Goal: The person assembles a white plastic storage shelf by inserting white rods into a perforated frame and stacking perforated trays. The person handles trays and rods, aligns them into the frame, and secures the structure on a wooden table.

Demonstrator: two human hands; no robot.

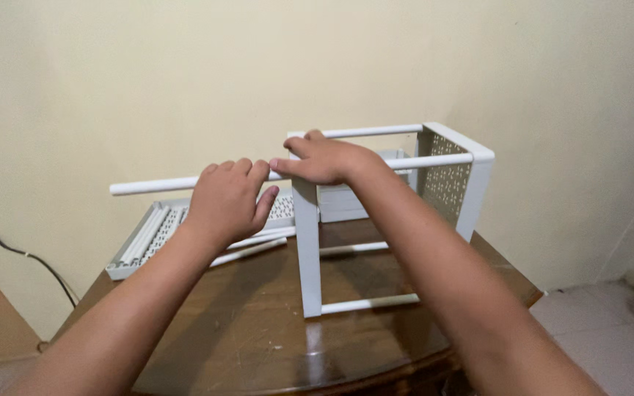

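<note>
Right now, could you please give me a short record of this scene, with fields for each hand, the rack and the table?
left hand: wrapped around a long white rod
right hand: pressed on the top of the near side panel of the white rack
rack: stands on the table, far side panel perforated, rods joining both panels
table: dark brown wood, also bears a flat perforated shelf panel and loose rods

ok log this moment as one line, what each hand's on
left hand: gripping long white rod | right hand: on top of white rack frame | perforated shelf panel: flat on wooden table
</note>
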